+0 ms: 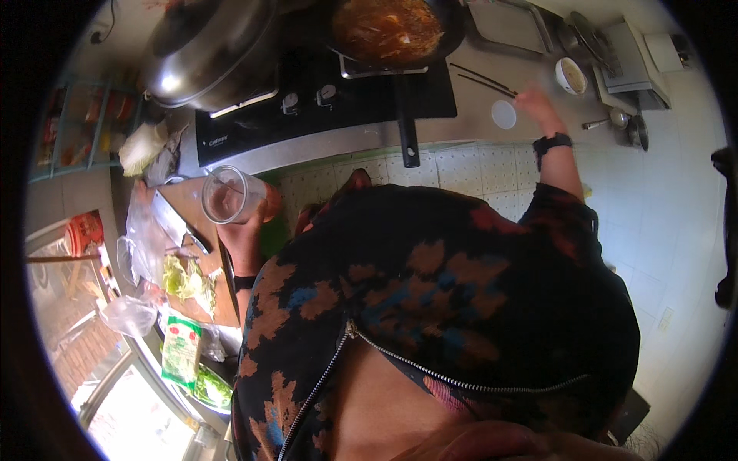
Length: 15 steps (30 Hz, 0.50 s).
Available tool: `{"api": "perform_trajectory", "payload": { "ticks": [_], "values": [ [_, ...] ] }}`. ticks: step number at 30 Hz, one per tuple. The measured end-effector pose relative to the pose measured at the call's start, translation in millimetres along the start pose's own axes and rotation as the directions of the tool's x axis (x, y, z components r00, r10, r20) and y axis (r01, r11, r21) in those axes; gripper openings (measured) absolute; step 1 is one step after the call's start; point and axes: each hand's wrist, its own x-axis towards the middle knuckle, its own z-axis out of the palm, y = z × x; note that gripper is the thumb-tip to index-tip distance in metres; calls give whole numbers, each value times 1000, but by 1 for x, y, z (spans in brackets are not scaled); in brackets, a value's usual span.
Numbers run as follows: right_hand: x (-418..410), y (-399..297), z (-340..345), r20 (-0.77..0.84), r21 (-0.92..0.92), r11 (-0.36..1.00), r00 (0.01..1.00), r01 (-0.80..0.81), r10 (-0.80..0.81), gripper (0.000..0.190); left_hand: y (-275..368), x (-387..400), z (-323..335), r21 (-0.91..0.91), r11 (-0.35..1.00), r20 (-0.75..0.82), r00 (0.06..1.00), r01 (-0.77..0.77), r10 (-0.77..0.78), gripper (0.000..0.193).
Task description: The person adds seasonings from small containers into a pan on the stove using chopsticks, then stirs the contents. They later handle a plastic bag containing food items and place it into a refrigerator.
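Note:
My left hand is wrapped around a clear jar, tilted with its mouth toward me. Inside it is a reddish-pink paste, and a thin utensil handle leans against the rim. Over the steel counter, my right hand is blurred, its fingertips at the ends of a pair of dark chopsticks and beside a round white lid. Whether those fingers grip anything cannot be made out. A wok of reddish-brown food with shreds in it sits on the black gas hob, handle pointing toward me.
A large lidded steel pot covers the left burner. On the wooden cutting board lie a cleaver and cabbage leaves. To the right are a white bowl, a metal tray and a ladle.

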Motion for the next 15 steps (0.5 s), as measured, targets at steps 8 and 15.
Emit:
{"api": "perform_trajectory", "payload": {
  "ticks": [8,15],
  "values": [
    [-26,-15,123,-130,149,903,898,-402,421,97,47,22,27,-94,991,28,995,97,-95,80],
    [0,-11,104,0,15,905,905,-425,425,86,72,-5,43,-37,994,-10,995,101,-101,83]
  ]
}}
